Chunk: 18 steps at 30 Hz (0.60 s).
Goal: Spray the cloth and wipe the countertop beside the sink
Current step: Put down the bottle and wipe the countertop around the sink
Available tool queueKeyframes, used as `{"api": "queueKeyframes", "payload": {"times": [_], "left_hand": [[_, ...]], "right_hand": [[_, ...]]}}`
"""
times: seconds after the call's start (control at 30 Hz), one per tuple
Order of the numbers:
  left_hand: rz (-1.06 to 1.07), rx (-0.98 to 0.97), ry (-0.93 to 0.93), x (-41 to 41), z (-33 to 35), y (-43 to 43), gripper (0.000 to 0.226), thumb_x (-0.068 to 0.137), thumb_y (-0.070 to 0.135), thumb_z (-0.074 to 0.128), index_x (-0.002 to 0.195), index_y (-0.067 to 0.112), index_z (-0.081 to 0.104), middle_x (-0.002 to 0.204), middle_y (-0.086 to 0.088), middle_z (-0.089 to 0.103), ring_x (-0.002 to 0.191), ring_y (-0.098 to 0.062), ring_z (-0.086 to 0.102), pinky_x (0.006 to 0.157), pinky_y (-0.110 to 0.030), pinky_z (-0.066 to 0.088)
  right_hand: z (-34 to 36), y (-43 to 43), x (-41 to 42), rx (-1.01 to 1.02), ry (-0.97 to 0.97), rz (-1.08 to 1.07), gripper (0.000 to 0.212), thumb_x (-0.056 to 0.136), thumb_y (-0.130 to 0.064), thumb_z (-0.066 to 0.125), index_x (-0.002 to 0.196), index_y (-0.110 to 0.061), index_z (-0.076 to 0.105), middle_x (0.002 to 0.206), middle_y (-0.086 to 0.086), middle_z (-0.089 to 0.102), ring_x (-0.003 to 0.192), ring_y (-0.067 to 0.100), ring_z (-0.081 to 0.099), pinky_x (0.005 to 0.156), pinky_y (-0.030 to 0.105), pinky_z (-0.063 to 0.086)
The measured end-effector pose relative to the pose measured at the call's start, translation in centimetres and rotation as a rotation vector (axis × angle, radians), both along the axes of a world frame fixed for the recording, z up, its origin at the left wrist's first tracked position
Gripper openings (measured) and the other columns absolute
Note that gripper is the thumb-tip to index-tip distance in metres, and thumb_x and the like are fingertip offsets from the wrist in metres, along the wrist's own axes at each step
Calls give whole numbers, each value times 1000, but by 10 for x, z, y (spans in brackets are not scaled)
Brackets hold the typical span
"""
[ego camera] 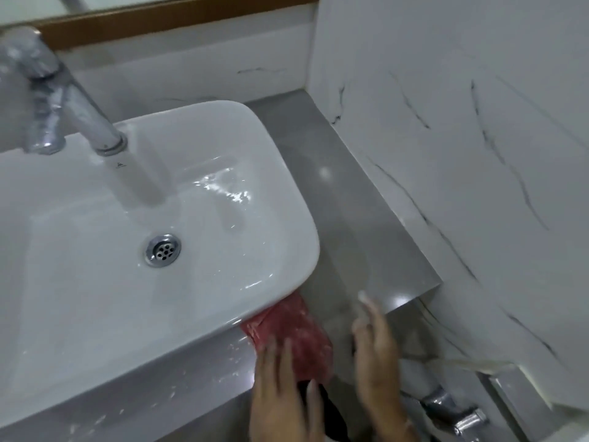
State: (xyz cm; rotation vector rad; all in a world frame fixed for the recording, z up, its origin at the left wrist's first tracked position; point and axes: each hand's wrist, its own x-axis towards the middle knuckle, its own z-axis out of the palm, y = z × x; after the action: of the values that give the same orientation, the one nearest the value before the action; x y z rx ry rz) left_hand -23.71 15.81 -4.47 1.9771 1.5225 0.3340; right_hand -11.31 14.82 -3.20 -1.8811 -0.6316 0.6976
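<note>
Already the red cloth [293,333] lies on the grey countertop [350,218], tucked partly under the near right corner of the white sink [127,282]. The left hand [280,393] rests flat on the cloth's near end, fingers together, apparently pressing it to the surface. The right hand [376,352] hovers just right of the cloth, fingers extended and blurred, holding nothing. No spray bottle is visible, so whether the cloth is damp cannot be told. Wiping seems under way at the front; the long strip of countertop running back along the sink's right side looks untouched. White specks dot the counter edge in front of the sink. A marble-veined wall [462,154] stands right of the countertop, and a chrome tap [63,100] rises behind the sink.
</note>
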Motion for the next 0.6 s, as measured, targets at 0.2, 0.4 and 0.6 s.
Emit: {"api": "queueKeyframes", "payload": {"times": [0.2, 0.4, 0.6], "left_hand": [[7, -196, 375, 52, -8, 26, 75, 79, 67, 43, 142, 25, 42, 146, -21, 46, 136, -47, 37, 114, -55, 0], [50, -57, 375, 37, -31, 23, 70, 86, 50, 41, 150, 34, 16, 159, -7, 26, 147, -39, 16, 113, -64, 11], [186, 5, 412, -61, -33, 9, 63, 89, 44, 38, 148, 31, 25, 159, -8, 25, 147, -36, 19, 117, -59, 17]], "right_hand": [[38, 41, 29, 72, -120, 34, 38, 90, -23, 43, 124, -13, 57, 124, 6, 60, 114, 14, 56, 90, 13, 42], [61, 83, 3, 209, -438, 424, 36, 93, -27, 41, 126, -15, 52, 133, 0, 48, 127, 13, 42, 108, 23, 33], [56, 99, -19, 72, -762, 802, 38, 94, -34, 37, 122, -18, 55, 141, 2, 49, 129, 13, 41, 117, 32, 12]]}}
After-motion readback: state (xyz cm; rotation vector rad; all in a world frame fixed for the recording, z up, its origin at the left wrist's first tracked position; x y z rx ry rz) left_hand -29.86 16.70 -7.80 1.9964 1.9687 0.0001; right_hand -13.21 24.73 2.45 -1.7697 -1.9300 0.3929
